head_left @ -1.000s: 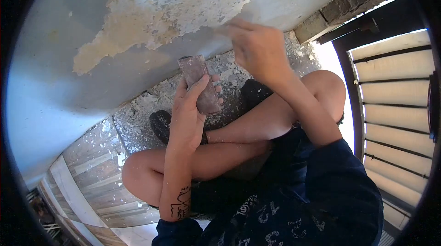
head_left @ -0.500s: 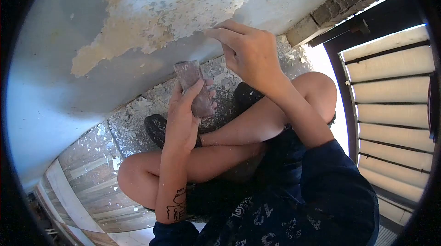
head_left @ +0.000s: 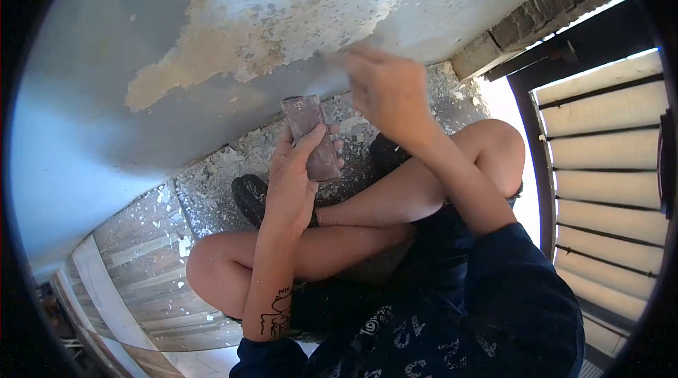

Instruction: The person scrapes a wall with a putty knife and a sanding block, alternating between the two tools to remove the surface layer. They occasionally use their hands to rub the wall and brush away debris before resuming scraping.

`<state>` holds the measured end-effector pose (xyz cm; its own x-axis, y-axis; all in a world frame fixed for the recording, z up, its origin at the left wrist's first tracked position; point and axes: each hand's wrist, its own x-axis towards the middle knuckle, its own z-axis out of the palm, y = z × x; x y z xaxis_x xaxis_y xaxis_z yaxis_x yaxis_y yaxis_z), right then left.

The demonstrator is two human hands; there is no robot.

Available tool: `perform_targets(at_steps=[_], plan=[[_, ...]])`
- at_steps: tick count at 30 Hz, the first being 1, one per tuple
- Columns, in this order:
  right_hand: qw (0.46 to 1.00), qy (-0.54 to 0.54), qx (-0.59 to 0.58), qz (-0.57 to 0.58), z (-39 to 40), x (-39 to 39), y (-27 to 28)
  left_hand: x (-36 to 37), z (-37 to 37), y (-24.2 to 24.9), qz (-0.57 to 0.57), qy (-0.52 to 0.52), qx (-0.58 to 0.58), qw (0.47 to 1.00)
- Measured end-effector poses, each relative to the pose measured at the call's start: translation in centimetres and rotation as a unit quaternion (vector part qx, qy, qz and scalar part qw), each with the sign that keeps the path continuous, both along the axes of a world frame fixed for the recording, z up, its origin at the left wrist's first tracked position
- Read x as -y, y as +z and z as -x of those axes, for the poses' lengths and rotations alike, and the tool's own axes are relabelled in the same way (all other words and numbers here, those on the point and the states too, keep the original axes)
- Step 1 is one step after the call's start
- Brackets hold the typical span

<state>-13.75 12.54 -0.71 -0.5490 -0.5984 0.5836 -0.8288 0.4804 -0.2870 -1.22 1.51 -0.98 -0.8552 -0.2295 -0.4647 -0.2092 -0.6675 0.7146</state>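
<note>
My left hand (head_left: 293, 166) is closed around a dusty reddish-brown sanding block (head_left: 311, 139), thumb across its face and fingertips showing at its right edge. The block is tilted, its upper end toward the wall. My right hand (head_left: 388, 88) is raised near the wall, smeared by motion. Its thumb and forefinger look pinched together, with a faint greyish blur at the tips that I cannot make out. Before both hands is the grey-blue wall (head_left: 233, 106), where a large patch of peeled paint (head_left: 212, 46) bares a beige and white layer.
Paint flakes litter the floor (head_left: 205, 184) along the wall and the wood-look tiles (head_left: 134, 251). My crossed legs (head_left: 353, 237) and a dark shoe (head_left: 248, 198) lie under my hands. A dark barred gate (head_left: 607, 159) stands at right, beside a rough brick edge (head_left: 537, 14).
My right hand has shifted slightly downward and is now blurred. The left hand still grips the sanding block, and the whole view has shifted a little.
</note>
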Motion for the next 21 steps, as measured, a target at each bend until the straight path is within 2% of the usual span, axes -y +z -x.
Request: perform_targets(at_steps=[2, 3, 5, 9, 11, 12, 14, 17, 21], plan=[[0.999, -0.023, 0.035, 0.003, 0.3, -0.1, 0.9, 0.3, -0.2, -0.1, 0.011, -0.001, -0.001, 1.0], [0.999, -0.017, 0.027, 0.005, 0.8, -0.2, -0.6, 0.4, 0.1, -0.1, 0.013, 0.005, -0.008, 1.0], [0.99, -0.013, -0.007, -0.143, 1.7, -0.8, -6.4, 0.4, 0.4, -0.7, 0.031, 0.004, -0.009, 0.999], [0.988, 0.073, 0.035, -0.128, -0.4, -0.5, -6.7, 2.1, 0.0, -3.6, 0.079, 0.036, -0.013, 0.996], [0.964, 0.121, 0.197, -0.131, -1.3, 0.1, -4.7, 2.9, 0.1, -4.7, 0.104, 0.08, 0.002, 0.991], [0.965, 0.132, 0.186, -0.126, -1.3, 0.0, -5.0, 3.0, 0.2, -4.6, 0.112, 0.092, -0.006, 0.989], [0.973, 0.132, 0.189, -0.023, -0.9, -0.4, -6.8, 2.8, 0.2, -4.4, 0.19, 0.099, -0.012, 0.977], [0.972, 0.125, 0.2, 0.013, -0.2, -1.3, -6.8, 3.1, 0.0, -5.0, 0.238, 0.082, 0.021, 0.967], [0.965, 0.132, 0.219, 0.052, -1.0, -1.4, -5.9, 3.5, -0.5, -6.1, 0.245, 0.09, 0.063, 0.963]])
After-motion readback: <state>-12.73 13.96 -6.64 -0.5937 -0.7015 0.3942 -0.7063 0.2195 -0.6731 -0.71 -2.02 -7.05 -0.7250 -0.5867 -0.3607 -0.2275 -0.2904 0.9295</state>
